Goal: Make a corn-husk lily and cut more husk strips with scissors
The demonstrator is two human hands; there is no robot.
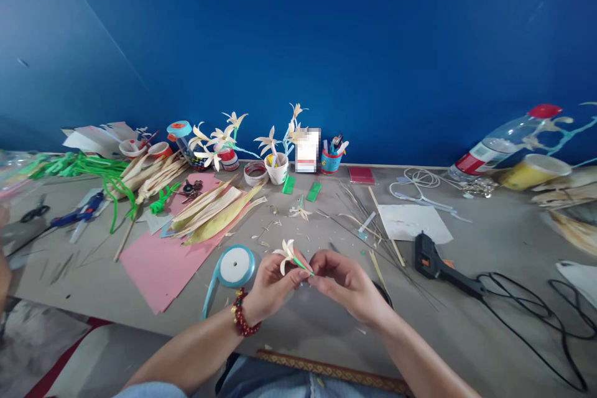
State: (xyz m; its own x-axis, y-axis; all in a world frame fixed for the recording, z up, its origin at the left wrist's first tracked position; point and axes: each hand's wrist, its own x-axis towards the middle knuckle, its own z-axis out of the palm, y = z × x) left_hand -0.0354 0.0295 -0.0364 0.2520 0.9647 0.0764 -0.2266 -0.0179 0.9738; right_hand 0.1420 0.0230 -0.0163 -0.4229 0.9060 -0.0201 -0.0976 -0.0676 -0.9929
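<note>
Between my fingers is a cream-white craft flower with a green stem, its petals pointing up and to the left. My left hand, with a beaded bracelet at the wrist, pinches the stem below the petals. The fingers of my right hand close at the stem's lower end, close against the left fingertips; the tip itself is hidden. Left of my left hand lies a roll of light-blue ribbon, its loose end trailing toward me. Another small white flower lies on the table beyond my hands.
Pink paper and dried corn husks lie to the left, near green pipe cleaners and a blue glue gun. A black glue gun with a looping cord lies right. Finished flowers stand in cups along the wall.
</note>
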